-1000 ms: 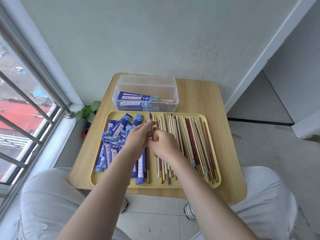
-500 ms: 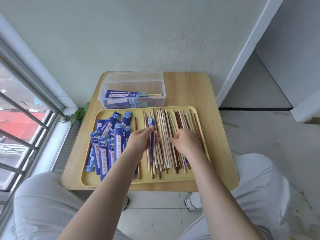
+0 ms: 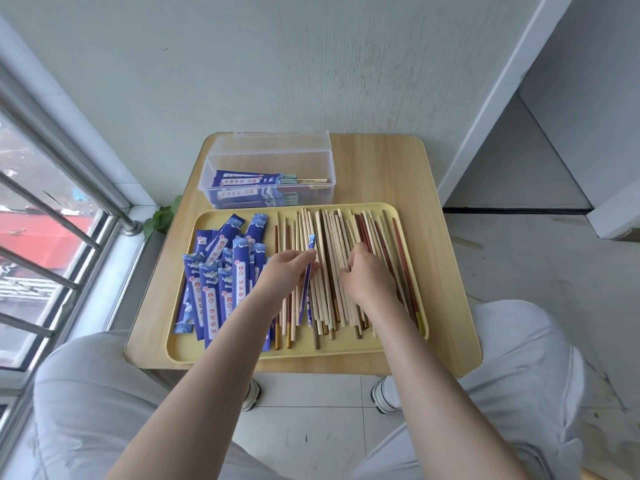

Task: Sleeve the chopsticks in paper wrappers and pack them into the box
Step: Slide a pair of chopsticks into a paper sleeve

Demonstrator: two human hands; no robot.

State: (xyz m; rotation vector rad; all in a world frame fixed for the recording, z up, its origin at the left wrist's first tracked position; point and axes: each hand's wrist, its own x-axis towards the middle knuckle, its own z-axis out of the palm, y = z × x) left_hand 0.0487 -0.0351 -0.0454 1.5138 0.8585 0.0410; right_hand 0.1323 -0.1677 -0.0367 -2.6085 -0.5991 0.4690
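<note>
The right hand [image 3: 369,275] has left the wrapper [image 3: 309,271], which the left hand [image 3: 287,273] pinches, and now apparently picks among loose chopsticks [image 3: 332,258].

Red characters on the blue paper wrappers [image 3: 211,299], too blurred to read

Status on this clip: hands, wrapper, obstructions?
Left hand pinching one blue wrapper. Right hand down on loose chopsticks. Clear box open, unobstructed.

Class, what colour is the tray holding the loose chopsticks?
Pale yellow tray, clearest in the head view.
</note>
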